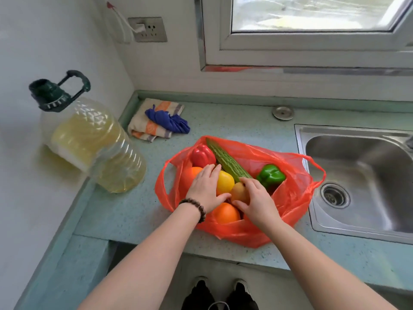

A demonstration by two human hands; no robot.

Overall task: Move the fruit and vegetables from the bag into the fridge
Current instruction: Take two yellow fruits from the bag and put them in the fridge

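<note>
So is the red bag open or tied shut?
Open: the red bag has its handles spread apart and the produce inside shows, with both hands reaching in.

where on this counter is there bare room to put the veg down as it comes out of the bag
Bare counter lies between the folded towel and the sink, behind the red bag. Another patch lies between the oil bottle and the bag. It is crowded inside the bag, around both hands.

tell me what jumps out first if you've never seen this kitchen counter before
The crinkly orange-red plastic bag lies open mid-counter beside the steel sink, full of bright produce: a red bell pepper, a green bell pepper and a long bumpy bitter gourd. Both hands reach in, the left hand on a yellow fruit.
</note>
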